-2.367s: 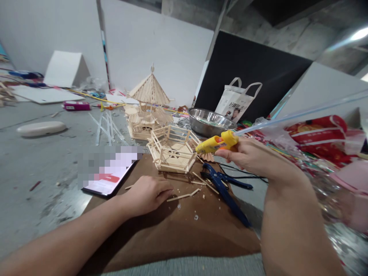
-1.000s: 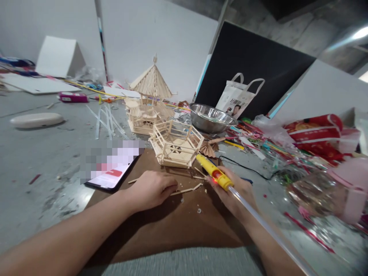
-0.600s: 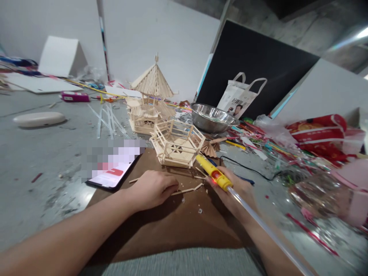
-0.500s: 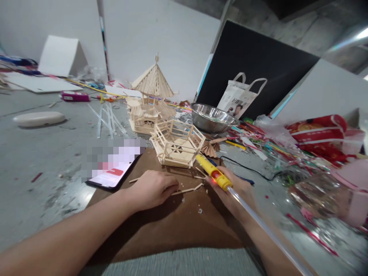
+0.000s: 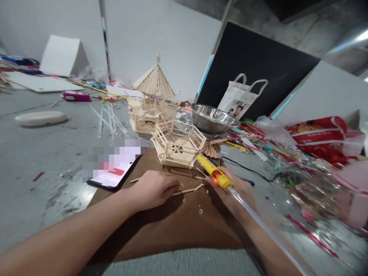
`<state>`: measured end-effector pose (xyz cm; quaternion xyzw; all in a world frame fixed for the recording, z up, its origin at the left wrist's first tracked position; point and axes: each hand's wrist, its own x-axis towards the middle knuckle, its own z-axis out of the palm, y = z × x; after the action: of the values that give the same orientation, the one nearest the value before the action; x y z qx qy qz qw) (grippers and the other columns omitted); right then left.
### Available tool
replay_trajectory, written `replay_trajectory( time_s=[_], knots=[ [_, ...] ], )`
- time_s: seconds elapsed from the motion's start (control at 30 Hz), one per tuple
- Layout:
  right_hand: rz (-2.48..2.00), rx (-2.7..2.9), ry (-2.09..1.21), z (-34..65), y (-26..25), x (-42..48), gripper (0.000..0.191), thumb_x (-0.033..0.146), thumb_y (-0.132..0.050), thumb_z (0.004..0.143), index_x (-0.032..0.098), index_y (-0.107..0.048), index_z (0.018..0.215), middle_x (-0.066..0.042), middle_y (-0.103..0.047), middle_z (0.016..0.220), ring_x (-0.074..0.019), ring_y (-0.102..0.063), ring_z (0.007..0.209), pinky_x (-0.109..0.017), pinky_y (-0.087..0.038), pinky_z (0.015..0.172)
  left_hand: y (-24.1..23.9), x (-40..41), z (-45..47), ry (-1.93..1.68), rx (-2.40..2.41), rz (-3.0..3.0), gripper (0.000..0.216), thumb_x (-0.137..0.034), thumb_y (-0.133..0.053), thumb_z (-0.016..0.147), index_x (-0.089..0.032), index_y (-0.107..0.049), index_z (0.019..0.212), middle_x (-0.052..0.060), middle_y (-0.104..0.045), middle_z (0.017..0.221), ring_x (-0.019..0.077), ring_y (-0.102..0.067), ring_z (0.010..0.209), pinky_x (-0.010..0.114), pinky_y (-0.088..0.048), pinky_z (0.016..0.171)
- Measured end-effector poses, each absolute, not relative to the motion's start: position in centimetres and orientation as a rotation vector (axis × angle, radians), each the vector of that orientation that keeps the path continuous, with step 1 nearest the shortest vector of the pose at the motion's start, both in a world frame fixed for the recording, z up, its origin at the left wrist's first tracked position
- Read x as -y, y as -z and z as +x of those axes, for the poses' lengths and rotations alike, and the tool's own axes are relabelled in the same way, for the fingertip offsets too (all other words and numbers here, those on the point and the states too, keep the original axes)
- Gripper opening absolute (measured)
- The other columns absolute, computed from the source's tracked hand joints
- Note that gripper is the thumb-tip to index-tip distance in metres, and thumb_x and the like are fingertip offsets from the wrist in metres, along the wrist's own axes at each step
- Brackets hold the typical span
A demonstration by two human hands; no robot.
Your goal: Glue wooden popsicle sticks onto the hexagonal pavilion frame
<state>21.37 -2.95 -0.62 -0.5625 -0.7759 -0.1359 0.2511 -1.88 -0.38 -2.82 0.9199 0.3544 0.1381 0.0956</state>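
Observation:
My right hand (image 5: 234, 191) is wrapped round a yellow hot glue gun (image 5: 214, 171), its red light glowing and a clear glue stick (image 5: 258, 224) jutting from its back end. The gun's tip points toward a hexagonal frame of thin wooden sticks (image 5: 178, 147). My left hand (image 5: 156, 188) rests low over the brown board (image 5: 172, 234), fingers curled and closed. Right at its fingertips lies a thin wooden stick (image 5: 188, 190); whether the fingers grip anything is hidden. Another stick end (image 5: 134, 180) shows behind this hand, and crumbs of glue lie on the board.
Behind the frame stands a stick-built pavilion (image 5: 145, 115) with a pointed roof (image 5: 156, 82). A phone (image 5: 115, 174) lies at left, near loose glue sticks (image 5: 110, 119). To the right are a metal bowl (image 5: 214, 119), a black cable (image 5: 258, 172), scattered scraps and a pink-lidded container (image 5: 350, 191).

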Motion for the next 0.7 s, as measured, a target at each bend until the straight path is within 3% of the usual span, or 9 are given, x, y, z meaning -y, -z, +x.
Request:
replay_trajectory(
  time_s=[0.7],
  knots=[
    [-1.487,2.171,0.435,21.39,0.42,3.04,0.030,0.041,-0.045,0.079,0.015,-0.053,0.094,-0.005,-0.066,0.075,-0.0155,-0.061,0.057,-0.023,-0.043,0.050,2.79,0.36,-1.83,-0.409,-1.059,2.735,0.026,-0.027,-0.034,0.084,-0.022,-0.059,0.088,0.001,-0.063,0.075,0.0140,-0.059,0.068,0.022,-0.039,0.055]
  ],
)
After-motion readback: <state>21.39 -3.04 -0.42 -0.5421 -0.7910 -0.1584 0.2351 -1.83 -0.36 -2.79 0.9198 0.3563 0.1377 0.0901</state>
